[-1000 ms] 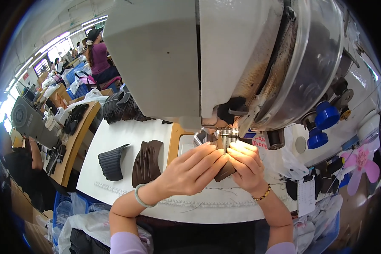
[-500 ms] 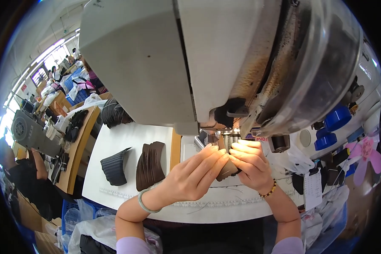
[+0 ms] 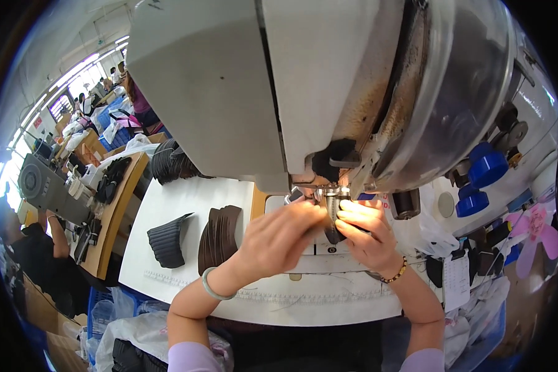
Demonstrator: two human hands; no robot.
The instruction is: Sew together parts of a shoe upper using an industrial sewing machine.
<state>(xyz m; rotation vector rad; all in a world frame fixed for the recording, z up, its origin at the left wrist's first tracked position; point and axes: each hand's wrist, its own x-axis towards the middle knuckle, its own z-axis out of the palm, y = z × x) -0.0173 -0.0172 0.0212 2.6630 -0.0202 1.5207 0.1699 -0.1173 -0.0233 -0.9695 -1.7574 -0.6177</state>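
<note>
Over on the left of the white counter (image 3: pixel 186 204), a ribbed dark piece (image 3: pixel 166 240) and a brown stack (image 3: pixel 220 239) are sitting well clear, leaving open room there, while the left hand (image 3: pixel 279 239) is pinching one side of the small dark workpiece (image 3: pixel 332 230) in a narrow grip. The right hand (image 3: pixel 366 232) is closing its grip on the other side, right under the presser foot (image 3: pixel 332 199) of the sewing machine (image 3: pixel 328 93). Fingertips are crowding the needle, so a slip could catch a finger or skew the seam, I'd judge, and the machine's body is boxing them in above.
</note>
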